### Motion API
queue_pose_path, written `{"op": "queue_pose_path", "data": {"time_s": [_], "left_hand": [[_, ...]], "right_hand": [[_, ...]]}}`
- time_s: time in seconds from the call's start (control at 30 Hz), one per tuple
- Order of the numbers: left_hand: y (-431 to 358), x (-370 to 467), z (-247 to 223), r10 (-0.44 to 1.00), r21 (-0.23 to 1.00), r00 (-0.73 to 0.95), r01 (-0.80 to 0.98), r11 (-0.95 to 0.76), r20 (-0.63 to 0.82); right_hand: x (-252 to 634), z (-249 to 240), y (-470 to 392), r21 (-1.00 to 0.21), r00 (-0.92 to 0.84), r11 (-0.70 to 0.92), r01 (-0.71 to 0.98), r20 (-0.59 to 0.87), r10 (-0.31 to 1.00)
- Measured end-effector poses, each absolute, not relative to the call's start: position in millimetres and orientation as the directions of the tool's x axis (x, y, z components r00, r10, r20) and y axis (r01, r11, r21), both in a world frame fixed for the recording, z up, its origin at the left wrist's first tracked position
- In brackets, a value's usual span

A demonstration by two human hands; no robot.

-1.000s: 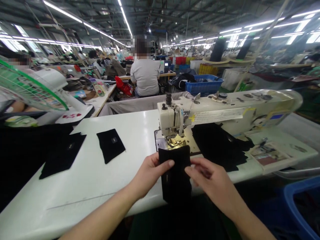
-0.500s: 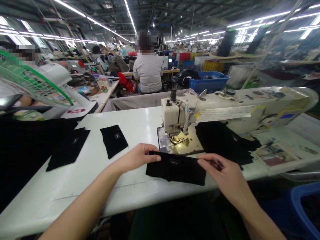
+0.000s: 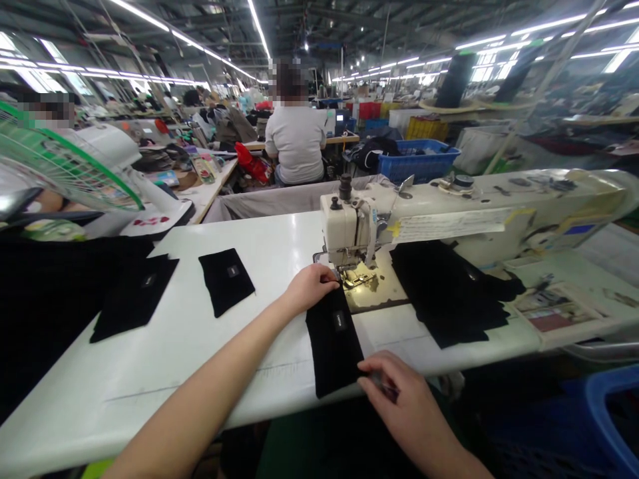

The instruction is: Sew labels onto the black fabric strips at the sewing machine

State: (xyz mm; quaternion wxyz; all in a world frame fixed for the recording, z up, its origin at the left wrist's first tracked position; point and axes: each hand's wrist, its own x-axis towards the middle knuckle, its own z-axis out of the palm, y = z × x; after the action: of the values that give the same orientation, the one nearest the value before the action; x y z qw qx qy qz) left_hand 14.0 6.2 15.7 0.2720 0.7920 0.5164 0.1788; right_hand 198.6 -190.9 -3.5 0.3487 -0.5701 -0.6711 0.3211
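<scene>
A black fabric piece (image 3: 333,352) with a small label lies lengthwise toward me, left of the sewing machine's needle plate (image 3: 384,289). My left hand (image 3: 315,287) pinches its far end close to the presser foot (image 3: 355,278). At the near right corner, my right hand (image 3: 394,389) grips the edge between thumb and fingers; a small dark tool seems tucked in that palm. Another labelled black piece (image 3: 227,282) lies on the white table (image 3: 269,246). More black pieces are stacked at the left (image 3: 134,299) and beside the machine (image 3: 444,293).
The machine's arm (image 3: 479,206) spans the right side. An open parts tray (image 3: 559,309) sits at the right. A green fan (image 3: 74,159) stands at the left. Ahead, a person in a grey shirt (image 3: 295,143) sits facing away. A blue basket (image 3: 609,399) is at lower right.
The held fabric has turned from crosswise to lengthwise. My left hand moved up toward the presser foot, and my right hand moved down and left with the other end.
</scene>
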Motion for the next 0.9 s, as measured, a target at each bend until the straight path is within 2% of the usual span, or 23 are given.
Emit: {"op": "queue_pose_path", "data": {"time_s": [0.1, 0.2, 0.27, 0.9], "left_hand": [[6, 14, 19, 0.909, 0.603, 0.416, 0.728, -0.326, -0.012], [8, 17, 20, 0.923, 0.574, 0.383, 0.763, -0.297, -0.031], [11, 20, 19, 0.937, 0.556, 0.347, 0.788, -0.266, -0.044], [18, 25, 15, 0.963, 0.498, 0.259, 0.847, -0.189, -0.074]], "right_hand": [[205, -10, -190, -0.793, -0.158, 0.257, 0.553, 0.204, 0.966], [210, -18, -187, -0.694, -0.254, 0.467, 0.548, 0.394, 0.883], [211, -22, -186, -0.632, -0.286, 0.523, 0.572, 0.444, 0.849], [213, -23, -180, -0.605, -0.282, 0.514, 0.608, 0.441, 0.852]]}}
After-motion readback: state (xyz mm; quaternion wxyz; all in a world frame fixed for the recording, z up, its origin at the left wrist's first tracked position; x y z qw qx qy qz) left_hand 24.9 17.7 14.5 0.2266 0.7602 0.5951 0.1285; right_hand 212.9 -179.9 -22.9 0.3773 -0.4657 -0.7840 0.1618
